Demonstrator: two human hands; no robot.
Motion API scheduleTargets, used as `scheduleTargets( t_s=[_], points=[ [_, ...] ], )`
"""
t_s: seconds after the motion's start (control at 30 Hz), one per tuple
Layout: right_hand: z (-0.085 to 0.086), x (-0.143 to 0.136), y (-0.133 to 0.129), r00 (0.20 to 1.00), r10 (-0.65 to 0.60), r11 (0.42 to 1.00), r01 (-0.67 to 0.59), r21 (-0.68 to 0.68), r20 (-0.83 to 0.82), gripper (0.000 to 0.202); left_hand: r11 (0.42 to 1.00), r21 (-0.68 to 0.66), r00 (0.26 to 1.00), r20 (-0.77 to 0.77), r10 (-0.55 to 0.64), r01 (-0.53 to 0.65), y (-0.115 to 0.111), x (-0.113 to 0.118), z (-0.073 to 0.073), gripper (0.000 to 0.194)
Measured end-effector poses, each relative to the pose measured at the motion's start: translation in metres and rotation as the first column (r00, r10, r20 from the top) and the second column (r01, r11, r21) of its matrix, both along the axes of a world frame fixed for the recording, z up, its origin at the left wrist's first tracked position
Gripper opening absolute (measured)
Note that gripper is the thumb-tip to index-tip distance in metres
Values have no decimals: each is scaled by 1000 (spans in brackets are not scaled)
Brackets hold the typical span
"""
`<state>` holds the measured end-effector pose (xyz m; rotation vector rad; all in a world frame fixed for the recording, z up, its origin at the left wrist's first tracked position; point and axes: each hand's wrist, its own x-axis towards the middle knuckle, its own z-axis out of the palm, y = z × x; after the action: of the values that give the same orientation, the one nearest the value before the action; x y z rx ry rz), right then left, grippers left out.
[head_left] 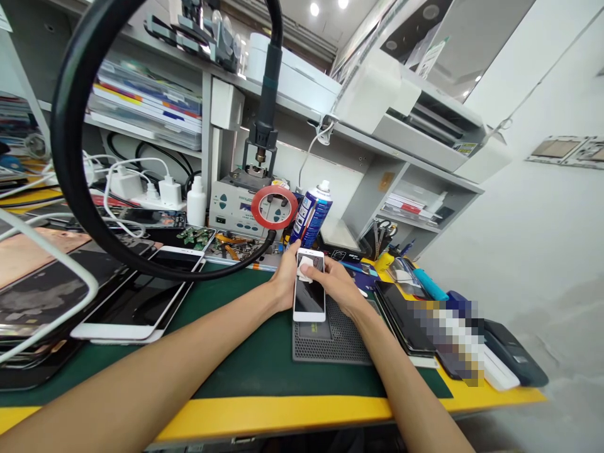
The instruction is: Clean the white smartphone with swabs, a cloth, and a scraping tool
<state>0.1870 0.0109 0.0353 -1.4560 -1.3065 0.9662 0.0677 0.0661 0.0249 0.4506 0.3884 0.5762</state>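
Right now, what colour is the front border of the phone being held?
The held phone has a white border, best seen in the head view.

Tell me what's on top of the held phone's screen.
A white wipe lies on the phone's screen, touched by the right hand; whatever lies beneath it is covered and cannot be seen.

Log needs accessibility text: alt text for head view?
The left hand holds a white-framed phone while the right hand holds a white scrap against its screen, over a dark perforated pad on a green mat. A blue spray can stands behind.
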Motion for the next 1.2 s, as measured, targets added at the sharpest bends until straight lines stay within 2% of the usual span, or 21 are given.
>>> scheduleTargets(
  t_s=[0.17,1.2],
  points=[
    [-3,1,1,1000,9,999,-8,43,-10,43,1000,19,1000,2,3,-3,-2,0,2,48],
    [-2,2,0,998,6,999,-8,37,60,45,999,31,999,-25,-23,24,-3,-1,4,49]
  ],
)
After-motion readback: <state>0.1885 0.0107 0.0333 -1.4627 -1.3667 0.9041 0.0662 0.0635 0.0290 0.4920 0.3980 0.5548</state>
